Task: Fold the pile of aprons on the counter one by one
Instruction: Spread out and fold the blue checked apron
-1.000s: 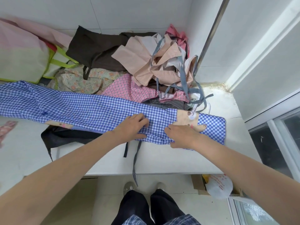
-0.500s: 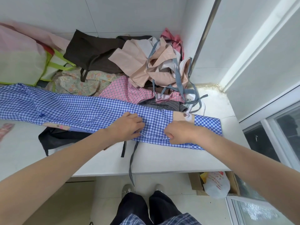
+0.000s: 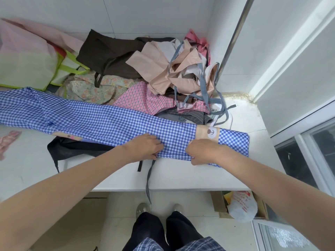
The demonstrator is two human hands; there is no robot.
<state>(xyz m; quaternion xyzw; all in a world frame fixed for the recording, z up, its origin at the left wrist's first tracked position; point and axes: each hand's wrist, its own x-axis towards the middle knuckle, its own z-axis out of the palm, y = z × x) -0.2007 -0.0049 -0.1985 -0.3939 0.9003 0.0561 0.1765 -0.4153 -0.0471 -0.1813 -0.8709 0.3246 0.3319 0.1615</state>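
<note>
A blue gingham apron [image 3: 101, 122], folded into a long narrow strip, lies across the white counter [image 3: 181, 176] from the far left to the right end, where a beige bear patch [image 3: 207, 134] shows. My left hand [image 3: 145, 147] and my right hand [image 3: 203, 151] sit close together on the strip's near edge, fingers curled into the cloth and gripping it. A grey tie [image 3: 149, 180] and a black tie [image 3: 140, 165] hang over the counter's front edge below my hands.
The pile behind holds a brown apron [image 3: 112, 55], a beige one with grey straps [image 3: 168, 71], a pink gingham one [image 3: 143, 98] and a floral one [image 3: 90, 87]. A black apron [image 3: 78, 147] lies under the strip. Bags [image 3: 27, 66] stand left; a box [image 3: 241, 205] sits on the floor.
Both hands stayed on the strip's near edge; the fingers have curled from lying flatter on the cloth into a grip. The apron has not shifted noticeably.
</note>
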